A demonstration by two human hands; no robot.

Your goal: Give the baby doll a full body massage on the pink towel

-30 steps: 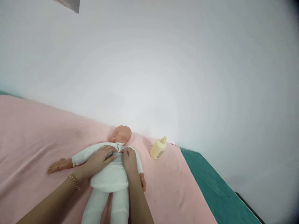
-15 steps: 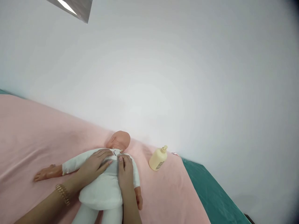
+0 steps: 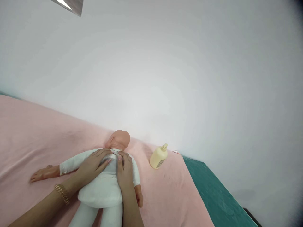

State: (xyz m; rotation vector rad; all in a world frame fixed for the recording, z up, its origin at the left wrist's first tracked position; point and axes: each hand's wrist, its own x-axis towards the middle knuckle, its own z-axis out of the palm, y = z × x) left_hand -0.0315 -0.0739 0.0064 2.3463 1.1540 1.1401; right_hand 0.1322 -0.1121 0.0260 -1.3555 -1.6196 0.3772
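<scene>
A baby doll (image 3: 101,192) with a white cloth body lies stretched out on a pink sheet, its bare head (image 3: 120,138) away from me. My left hand (image 3: 93,165) rests flat on the upper torso at the doll's left-hand side in view, fingers stretched toward the neck. On the opposite side of the torso lies my right hand (image 3: 125,170), its fingers extended and slightly bent, tips near the collar. Between the hands a greyish patch of the torso shows. Neither hand grips anything that I can see. A gold bracelet (image 3: 62,193) circles my left wrist.
A pale yellow pump bottle (image 3: 158,157) stands upright on the pink sheet (image 3: 175,195), right of the doll. Green surface (image 3: 213,189) shows past the sheet's right edge. A white wall (image 3: 151,78) rises directly behind.
The whole view has shifted slightly, so doll, bottle and hands sit a little higher and more left. My right fingertips have edged slightly toward the collar. Both hands stay on the torso.
</scene>
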